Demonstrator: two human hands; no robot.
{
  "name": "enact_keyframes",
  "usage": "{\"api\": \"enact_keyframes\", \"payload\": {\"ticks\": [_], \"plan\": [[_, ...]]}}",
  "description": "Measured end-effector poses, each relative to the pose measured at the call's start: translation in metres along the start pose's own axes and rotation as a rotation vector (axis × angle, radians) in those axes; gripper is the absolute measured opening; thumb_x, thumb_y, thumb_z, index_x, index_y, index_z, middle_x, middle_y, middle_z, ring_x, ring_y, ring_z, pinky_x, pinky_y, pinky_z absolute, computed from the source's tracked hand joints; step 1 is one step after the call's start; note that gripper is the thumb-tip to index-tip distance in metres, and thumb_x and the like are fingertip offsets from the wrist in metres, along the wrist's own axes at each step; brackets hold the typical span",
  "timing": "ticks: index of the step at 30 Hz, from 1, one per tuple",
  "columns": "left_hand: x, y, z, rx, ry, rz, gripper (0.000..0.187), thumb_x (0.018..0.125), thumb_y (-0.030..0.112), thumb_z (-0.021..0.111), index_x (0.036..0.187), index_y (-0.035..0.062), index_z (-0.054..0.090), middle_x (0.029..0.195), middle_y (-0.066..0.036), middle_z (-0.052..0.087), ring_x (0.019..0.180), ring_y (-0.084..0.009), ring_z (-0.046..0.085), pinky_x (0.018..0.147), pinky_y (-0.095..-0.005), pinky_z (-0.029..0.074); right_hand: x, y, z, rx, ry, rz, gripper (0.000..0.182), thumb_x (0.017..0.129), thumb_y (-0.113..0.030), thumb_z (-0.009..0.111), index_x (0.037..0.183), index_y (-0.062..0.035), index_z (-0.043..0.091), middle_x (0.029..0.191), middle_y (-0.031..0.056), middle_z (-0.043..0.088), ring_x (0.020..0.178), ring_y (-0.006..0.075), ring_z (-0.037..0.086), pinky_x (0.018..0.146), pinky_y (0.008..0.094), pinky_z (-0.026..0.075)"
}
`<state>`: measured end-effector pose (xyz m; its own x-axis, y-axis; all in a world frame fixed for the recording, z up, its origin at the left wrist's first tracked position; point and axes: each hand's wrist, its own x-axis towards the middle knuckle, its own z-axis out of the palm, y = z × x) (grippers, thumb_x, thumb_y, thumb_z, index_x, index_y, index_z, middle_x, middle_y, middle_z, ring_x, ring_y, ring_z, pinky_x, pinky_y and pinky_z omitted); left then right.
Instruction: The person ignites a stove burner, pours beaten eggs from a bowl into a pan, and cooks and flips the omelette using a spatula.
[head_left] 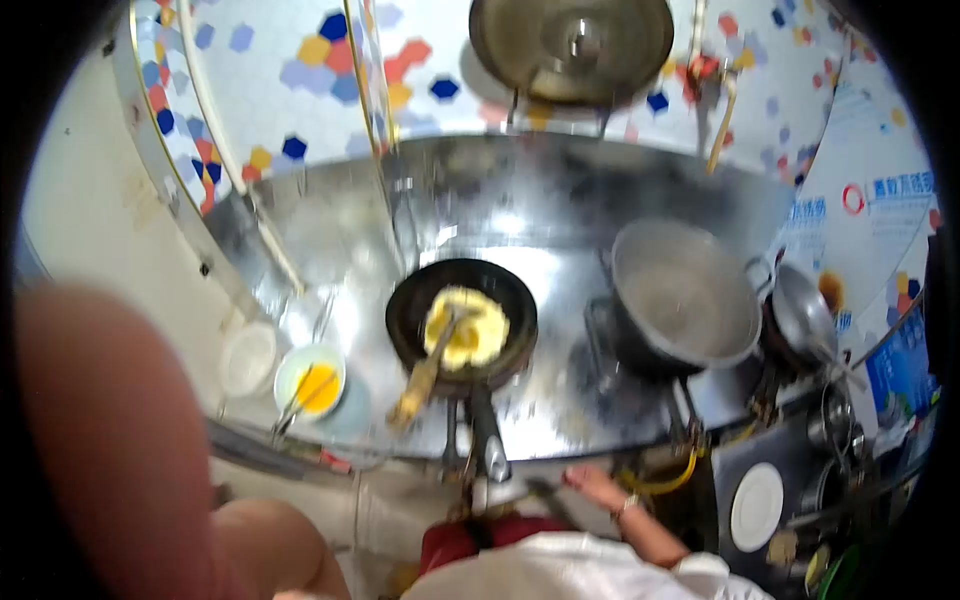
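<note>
A black frying pan (402, 310) sits on the steel cooktop with its handle toward me. Pale yellow egg (488, 335) lies in it, and a spatula (425, 372) with a wooden handle rests across the egg and the rim. My right hand (597, 487) is low at the cooktop's front edge, right of the pan handle. Its fingers look curled in; what they hold, if anything, is too small to tell. A large blurred part of my raised left hand or arm (115, 440) fills the left foreground; its fingers cannot be made out.
Left of the pan stand a bowl (335, 372) of beaten egg with utensils in it and a white container (248, 358). To the right are a large pot (685, 300) and a smaller metal pan (803, 310). A white plate (757, 507) lies lower right. A wok (570, 50) hangs on the wall.
</note>
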<state>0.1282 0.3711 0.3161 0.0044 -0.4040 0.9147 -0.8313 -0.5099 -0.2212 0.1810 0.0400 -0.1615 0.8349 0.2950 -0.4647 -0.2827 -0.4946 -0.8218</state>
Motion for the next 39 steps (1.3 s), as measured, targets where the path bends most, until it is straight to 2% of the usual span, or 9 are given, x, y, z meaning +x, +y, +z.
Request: {"api": "enact_keyframes", "payload": {"ticks": [7,11,13,14,17,21,27,37,39], "plan": [[0.011,0.007,0.014,-0.041,-0.003,-0.009,0.024,0.080,0.000,0.053,0.103,-0.0005,0.059,0.113,-0.020,0.056,0.103,-0.0278,0.055,0.091,-0.0363,0.044,0.005,-0.005,-0.002,0.052,0.049,-0.079,0.039,0.092,-0.036,0.049,0.075,-0.0019,0.057,0.071,-0.0015,0.055,0.068,0.0089,0.045,0.064,0.0273,0.041],[0.006,0.004,0.017,-0.086,0.061,-0.045,0.023,0.081,0.001,0.054,0.104,-0.0003,0.058,0.112,-0.019,0.056,0.103,-0.0267,0.055,0.092,-0.0349,0.044,0.015,-0.029,0.004,0.022,0.044,-0.037,0.032,0.092,-0.028,0.050,0.092,0.0012,0.064,0.080,0.0023,0.063,0.076,0.0094,0.054,0.071,0.0251,0.044],[-0.006,-0.008,0.027,-0.123,0.112,-0.213,0.023,0.081,0.001,0.055,0.104,-0.0002,0.057,0.111,-0.018,0.057,0.103,-0.0261,0.055,0.092,-0.0342,0.044,0.018,-0.029,0.009,0.080,0.038,-0.095,0.029,0.092,-0.025,0.051,0.091,0.0017,0.063,0.079,0.0017,0.062,0.076,0.0092,0.054,0.071,0.0253,0.044],[-0.019,-0.015,0.041,-0.130,0.099,-0.404,0.023,0.082,0.001,0.055,0.104,-0.0001,0.057,0.111,-0.018,0.057,0.103,-0.0259,0.055,0.092,-0.0338,0.044,0.019,-0.030,0.010,0.043,0.093,-0.139,0.031,0.088,-0.029,0.054,0.091,0.0002,0.065,0.084,0.0141,0.066,0.076,0.0187,0.061,0.072,0.0310,0.047],[-0.093,-0.049,0.101,-0.041,-0.322,-1.015,0.020,0.079,-0.001,0.060,0.098,-0.0038,0.055,0.105,-0.019,0.058,0.101,-0.0275,0.057,0.088,-0.0328,0.044,0.010,-0.043,0.006,0.059,0.144,-0.154,0.024,0.086,-0.022,0.059,0.094,-0.0009,0.067,0.083,0.0128,0.067,0.073,0.0171,0.061,0.070,0.0297,0.048],[-0.195,-0.071,0.147,0.225,-0.967,-1.134,0.048,0.072,0.009,0.073,0.107,-0.0035,0.043,0.109,-0.030,0.047,0.094,-0.0450,0.054,0.078,-0.0444,0.046,-0.005,-0.054,-0.004,0.079,0.162,-0.005,0.016,0.083,-0.015,0.063,0.089,-0.0020,0.069,0.083,0.0078,0.068,0.076,0.0112,0.060,0.072,0.0257,0.047],[-0.224,-0.093,0.155,0.301,-1.274,-1.137,0.042,0.071,0.001,0.063,0.105,-0.0026,0.037,0.101,-0.030,0.042,0.079,-0.0432,0.057,0.070,-0.0462,0.049,-0.016,0.009,0.011,0.032,0.284,0.201,0.027,0.068,-0.023,0.077,0.065,-0.0012,0.061,0.061,0.0059,0.060,0.057,0.0134,0.053,0.059,0.0293,0.045],[-0.232,-0.091,0.111,0.279,-1.195,-1.053,0.048,0.068,0.000,0.060,0.112,0.0005,0.040,0.089,-0.029,0.053,0.077,-0.0437,0.058,0.068,-0.0457,0.049,-0.038,0.082,0.047,0.443,0.327,0.567,0.028,0.078,-0.020,0.072,0.068,-0.0050,0.051,0.056,0.0049,0.056,0.048,0.0103,0.051,0.044,0.0258,0.040],[-0.236,-0.092,0.097,0.192,-0.898,-1.069,0.047,0.067,-0.001,0.060,0.110,0.0003,0.042,0.085,-0.028,0.055,0.076,-0.0448,0.057,0.068,-0.0456,0.049,-0.039,0.090,0.050,0.454,0.317,0.597,0.026,0.080,-0.019,0.070,0.071,-0.0049,0.050,0.057,0.0048,0.057,0.048,0.0104,0.051,0.042,0.0255,0.040]]}}
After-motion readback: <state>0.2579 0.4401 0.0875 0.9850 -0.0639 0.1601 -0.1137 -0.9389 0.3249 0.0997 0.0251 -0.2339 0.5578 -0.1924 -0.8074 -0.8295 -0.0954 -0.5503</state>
